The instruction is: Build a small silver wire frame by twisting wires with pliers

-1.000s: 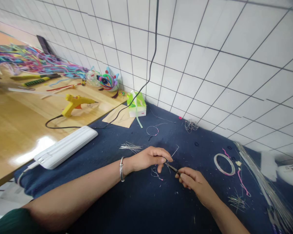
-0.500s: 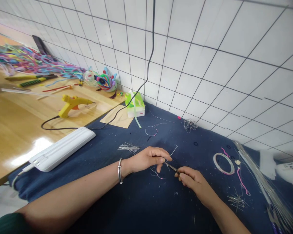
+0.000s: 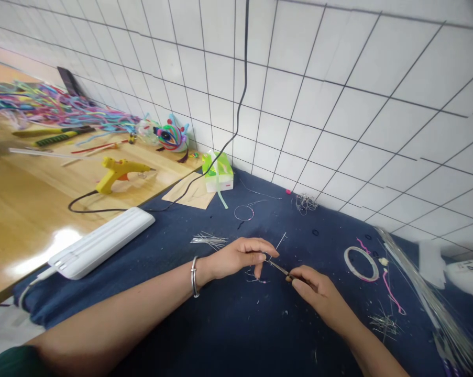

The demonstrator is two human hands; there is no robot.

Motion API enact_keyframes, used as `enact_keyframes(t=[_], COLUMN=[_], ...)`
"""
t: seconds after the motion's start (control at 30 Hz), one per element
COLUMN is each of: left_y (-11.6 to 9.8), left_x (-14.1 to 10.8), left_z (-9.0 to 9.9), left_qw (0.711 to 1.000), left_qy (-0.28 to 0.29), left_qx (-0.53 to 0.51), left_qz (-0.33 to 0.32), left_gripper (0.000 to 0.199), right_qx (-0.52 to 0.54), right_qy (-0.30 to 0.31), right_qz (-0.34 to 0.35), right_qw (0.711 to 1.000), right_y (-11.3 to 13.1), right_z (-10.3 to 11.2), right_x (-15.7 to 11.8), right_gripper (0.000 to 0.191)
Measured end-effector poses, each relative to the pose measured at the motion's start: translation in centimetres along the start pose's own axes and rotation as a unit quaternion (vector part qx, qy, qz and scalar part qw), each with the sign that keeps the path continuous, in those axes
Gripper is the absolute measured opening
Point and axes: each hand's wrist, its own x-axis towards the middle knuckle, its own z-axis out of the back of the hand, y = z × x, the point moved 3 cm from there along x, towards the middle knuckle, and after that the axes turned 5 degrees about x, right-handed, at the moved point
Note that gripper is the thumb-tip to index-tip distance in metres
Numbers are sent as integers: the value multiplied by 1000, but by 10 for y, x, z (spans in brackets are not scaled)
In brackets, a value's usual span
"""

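My left hand (image 3: 242,256) is pinched around a thin silver wire (image 3: 281,242), which sticks out beyond the fingertips, with a short crosspiece near its far end. Slim needle-nose pliers (image 3: 278,268) are in my right hand (image 3: 312,288), their tapered tip meeting the work at my left fingertips. What lies exactly between the jaws is too small to tell. Below my left fingers shows a fine curled wire with a small pink bead (image 3: 264,282). A bundle of cut wires (image 3: 208,240) lies beside my left wrist.
Beyond my hands lies a wire ring (image 3: 244,213) with pink beads, near a tangled wire ball (image 3: 306,203). A tape roll (image 3: 346,262) and long wires (image 3: 420,285) are on the right. A white power bank (image 3: 102,243) and yellow glue gun (image 3: 118,172) are on the left.
The view has tilted slightly. The curled wire with the pink bead under my left hand has shifted a little, and the pliers have barely moved. Both hands keep their hold.
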Motion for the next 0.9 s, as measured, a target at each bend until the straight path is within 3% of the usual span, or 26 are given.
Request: enact_keyframes(t=[0.27, 0.47, 0.57, 0.9], left_y=[0, -8, -10, -11], left_x=[1, 0, -2, -2], left_z=[3, -3, -7, -12], left_qw=[993, 984, 979, 980], left_qy=[-101, -132, -145, -152], left_qx=[47, 100, 115, 95], left_qz=[-27, -70, -83, -86], left_gripper=[29, 31, 31, 30], right_qx=[-95, -259, -294, -324], right_qy=[-116, -186, -206, -227], right_qz=[78, 190, 197, 194], right_qw=[986, 928, 912, 898], right_y=[1, 5, 5, 9], right_z=[1, -12, -12, -12], right_x=[-7, -13, -14, -17], right_gripper=[19, 24, 24, 25])
